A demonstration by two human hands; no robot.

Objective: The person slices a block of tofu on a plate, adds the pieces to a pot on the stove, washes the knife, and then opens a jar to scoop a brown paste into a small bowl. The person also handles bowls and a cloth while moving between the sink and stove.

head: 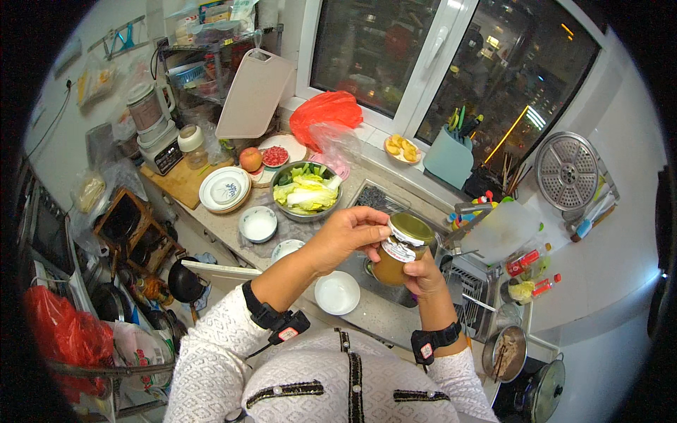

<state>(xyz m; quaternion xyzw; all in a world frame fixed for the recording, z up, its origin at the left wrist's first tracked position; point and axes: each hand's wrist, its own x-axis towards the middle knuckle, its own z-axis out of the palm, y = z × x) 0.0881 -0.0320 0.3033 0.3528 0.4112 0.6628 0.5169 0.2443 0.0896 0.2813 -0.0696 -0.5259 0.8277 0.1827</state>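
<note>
Over the sink point(349, 260) I hold a glass jar point(387, 270) of brownish contents, tilted, with a gold-coloured lid point(412, 227). Around its body curls my right hand point(426, 276), thumb on the near side. My left hand point(360, 230) pinches a white paper strip point(398, 233) just below the lid; some of its lower fingers rest against the jar. A white printed label point(399, 251) wraps the jar's upper side. A white bowl point(337, 293) sits at the counter's front edge, below my left wrist.
A steel basin point(304, 215) of cut greens and smaller bowls point(258, 224) occupy the left counter. Behind the sink rise the faucet point(460, 227) and a knife block point(448, 157). A cabinet door point(222, 268) juts out at left. A pan point(505, 353) with chopsticks stands at right.
</note>
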